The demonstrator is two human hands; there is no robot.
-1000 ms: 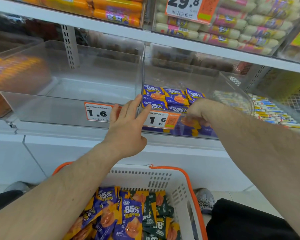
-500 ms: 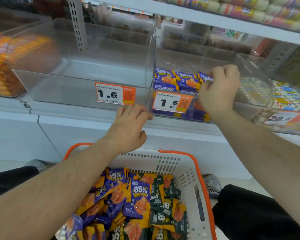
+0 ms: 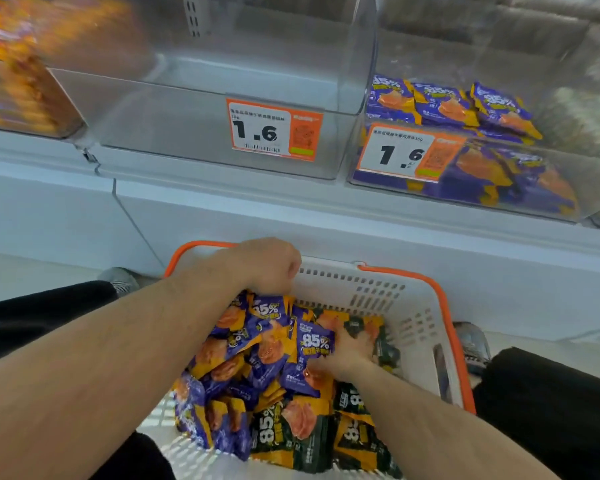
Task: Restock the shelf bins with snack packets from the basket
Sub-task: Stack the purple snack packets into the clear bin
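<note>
Both hands are reaching down into the white basket [image 3: 420,323] with the orange rim, which is sitting on the floor between the person's black-trousered legs. On the left, the left hand [image 3: 267,266] is hanging over the far edge of the pile with its fingers curled under; they are digging into the top purple packets [image 3: 267,313], but whether they are actually gripping one I cannot tell, since the fingertips are hiding beneath the hand. Further right, the right hand [image 3: 352,348] is lying low among the snacks, its fingers bending round the edge of a purple packet marked 85% [image 3: 314,348] and holding it against the heap. Dark green packets [image 3: 291,434] of the same kind are lying near the person's side of the basket and under the right wrist.

Above, on the shelf, three clear bins are standing side by side. At the far left, a blurred bin of orange goods [image 3: 18,88] is showing. Next to it, the middle bin [image 3: 194,133] is carrying a price tag reading 1.6 [image 3: 274,130] on its front wall. At the right, the neighbouring bin [image 3: 586,181] is holding purple packets [image 3: 447,105] in a row at the back and more behind its own 1.6 tag [image 3: 400,154].
</note>
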